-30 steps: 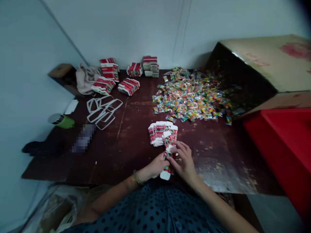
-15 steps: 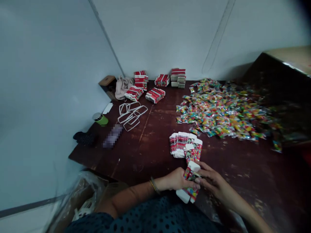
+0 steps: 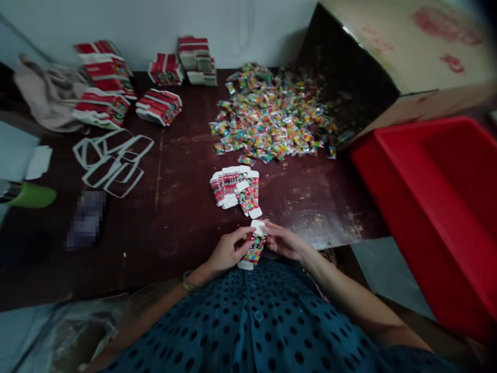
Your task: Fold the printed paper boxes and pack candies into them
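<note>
A small printed candy carton point(image 3: 256, 247), red and multicoloured with white end flaps, is held in front of my chest. My left hand point(image 3: 229, 249) grips its left side, thumb lying across the printed face. Fingers of my right hand point(image 3: 284, 240) close on the upper right edge, by the top white flap. Just beyond my hands, a fanned row of flat cartons point(image 3: 225, 187) lies on the dark table point(image 3: 186, 171), with a few loose cartons point(image 3: 248, 197) at its right end.
Wrapped candies point(image 3: 272, 119) form a heap by a large cardboard box point(image 3: 423, 46). A red bin point(image 3: 430, 223) stands at right. Bundled cartons point(image 3: 159, 106), white bands point(image 3: 112, 163), a cloth bag point(image 3: 50, 96) and a green cup point(image 3: 33, 195) are at left.
The view has swung right, bringing the red bin and more of the cardboard box into sight. The carton is now more upright, and my right fingers have moved to its upper edge.
</note>
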The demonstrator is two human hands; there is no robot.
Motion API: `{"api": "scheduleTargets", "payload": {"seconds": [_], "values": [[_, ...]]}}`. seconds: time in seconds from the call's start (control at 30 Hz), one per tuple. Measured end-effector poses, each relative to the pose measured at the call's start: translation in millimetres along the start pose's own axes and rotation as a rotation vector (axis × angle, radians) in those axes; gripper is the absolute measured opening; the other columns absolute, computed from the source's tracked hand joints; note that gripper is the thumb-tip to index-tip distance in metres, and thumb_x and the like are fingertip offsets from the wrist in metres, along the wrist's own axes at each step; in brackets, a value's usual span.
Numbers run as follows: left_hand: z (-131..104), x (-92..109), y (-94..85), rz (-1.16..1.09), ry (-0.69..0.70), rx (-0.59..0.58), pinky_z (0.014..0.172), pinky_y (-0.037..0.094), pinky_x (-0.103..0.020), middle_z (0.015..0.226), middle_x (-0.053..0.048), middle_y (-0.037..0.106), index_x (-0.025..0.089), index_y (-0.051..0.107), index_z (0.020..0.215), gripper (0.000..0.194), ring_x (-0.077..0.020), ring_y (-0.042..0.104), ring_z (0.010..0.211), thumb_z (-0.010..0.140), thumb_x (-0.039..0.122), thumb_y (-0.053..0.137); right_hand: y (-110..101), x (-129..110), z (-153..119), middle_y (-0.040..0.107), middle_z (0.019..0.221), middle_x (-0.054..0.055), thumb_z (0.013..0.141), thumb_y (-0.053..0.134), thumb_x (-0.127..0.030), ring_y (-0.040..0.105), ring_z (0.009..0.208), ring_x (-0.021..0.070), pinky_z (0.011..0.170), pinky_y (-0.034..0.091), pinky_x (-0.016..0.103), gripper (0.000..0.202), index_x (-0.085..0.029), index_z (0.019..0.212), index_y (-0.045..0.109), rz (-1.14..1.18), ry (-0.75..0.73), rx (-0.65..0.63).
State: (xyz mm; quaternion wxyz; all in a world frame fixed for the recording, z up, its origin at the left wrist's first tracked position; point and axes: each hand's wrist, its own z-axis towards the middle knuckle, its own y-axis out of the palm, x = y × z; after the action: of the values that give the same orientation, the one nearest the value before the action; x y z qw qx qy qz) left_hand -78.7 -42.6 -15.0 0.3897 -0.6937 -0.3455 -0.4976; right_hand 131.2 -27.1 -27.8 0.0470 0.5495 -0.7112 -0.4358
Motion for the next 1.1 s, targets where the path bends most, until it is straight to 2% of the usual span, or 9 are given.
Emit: {"api": "scheduleTargets", "payload": {"seconds": [0.07,0.17,0.3,0.4,0.47,0.63,0.73,0.93,1.1], "values": [[-2,3,1.0,-0.004,0.009,-0.020,0.070,0.045,-0.023,0.084,-0.004,0.065,0.018,0.068,0.105,0.026,-0.0142,0.059,0.073,0.084,0.029,0.056,-1,0,4,0.054,0.061,-0.007,0.069,0.078,-0.020,0.045,0.044,0.0015,0.046,0.043,0.011,0.036,-0.018,0.099,0.059,0.012,0.103,-0.060],[-1,11,6.3,-0.142,-0.072,0.067,0.072,0.045,-0.024,0.085,-0.005,0.066,0.016,0.069,0.092,0.019,-0.0161,0.060,0.078,0.082,0.029,0.059,1,-9,8,0.058,0.063,-0.006,0.066,0.078,-0.014,0.047,0.043,0.0012,0.043,0.043,0.011,0.034,-0.015,0.095,0.062,-0.095,0.198,-0.164],[7,18,12.2,-0.564,-0.352,0.073,0.069,0.047,-0.025,0.087,-0.001,0.067,0.022,0.052,0.121,0.049,-0.0156,0.061,0.077,0.074,0.022,0.062,8,-21,8,0.066,0.076,0.000,0.062,0.082,-0.018,0.057,0.053,0.0055,0.051,0.051,0.016,0.037,-0.012,0.095,0.066,-0.281,0.184,-0.201],[12,20,10.6,-0.668,-0.443,0.046,0.069,0.048,-0.024,0.092,-0.002,0.067,0.022,0.051,0.122,0.048,-0.0160,0.062,0.080,0.075,0.022,0.061,14,-19,7,0.060,0.060,-0.002,0.074,0.073,-0.041,0.056,0.053,0.0071,0.057,0.053,0.020,0.030,-0.012,0.082,0.068,-0.389,0.021,-0.131],[13,19,7.5,-0.669,-0.452,0.029,0.070,0.048,-0.025,0.095,-0.004,0.067,0.019,0.057,0.115,0.039,-0.0169,0.063,0.083,0.076,0.023,0.059,17,-15,8,0.057,0.054,-0.002,0.079,0.065,-0.050,0.055,0.053,0.0081,0.058,0.051,0.021,0.040,-0.012,0.073,0.069,-0.530,-0.141,-0.085],[10,15,-1.0,-0.642,-0.416,-0.017,0.081,0.049,-0.028,0.112,-0.008,0.066,0.017,0.057,0.121,0.047,-0.0194,0.063,0.096,0.074,0.017,0.056,21,-11,14,0.070,0.085,0.006,0.077,0.068,-0.046,0.061,0.068,0.0133,0.065,0.050,0.025,0.035,-0.014,0.089,0.074,-0.864,-0.436,-0.019],[7,13,-3.5,-0.484,-0.336,-0.026,0.091,0.047,-0.031,0.126,-0.010,0.061,0.016,0.054,0.127,0.059,-0.0221,0.060,0.106,0.070,0.016,0.066,16,-13,17,0.071,0.084,0.006,0.080,0.067,-0.042,0.062,0.079,0.0152,0.076,0.048,0.027,0.028,-0.015,0.086,0.075,-0.974,-0.580,-0.005],[4,8,-6.5,-0.487,-0.363,-0.086,0.093,0.047,-0.039,0.122,-0.014,0.064,0.014,0.039,0.140,0.076,-0.0230,0.065,0.102,0.071,0.019,0.071,8,-17,22,0.066,0.071,0.001,0.074,0.070,-0.049,0.049,0.048,0.0061,0.047,0.043,0.020,0.037,-0.014,0.083,0.072,-0.766,-0.322,-0.042],[6,5,-9.1,-0.524,-0.396,-0.095,0.096,0.046,-0.042,0.116,-0.013,0.068,0.012,0.044,0.136,0.072,-0.0233,0.065,0.102,0.070,0.020,0.072,6,-15,28,0.066,0.069,0.001,0.070,0.072,-0.050,0.053,0.048,0.0064,0.049,0.047,0.020,0.040,-0.012,0.082,0.069,-0.709,-0.274,-0.036]]}}
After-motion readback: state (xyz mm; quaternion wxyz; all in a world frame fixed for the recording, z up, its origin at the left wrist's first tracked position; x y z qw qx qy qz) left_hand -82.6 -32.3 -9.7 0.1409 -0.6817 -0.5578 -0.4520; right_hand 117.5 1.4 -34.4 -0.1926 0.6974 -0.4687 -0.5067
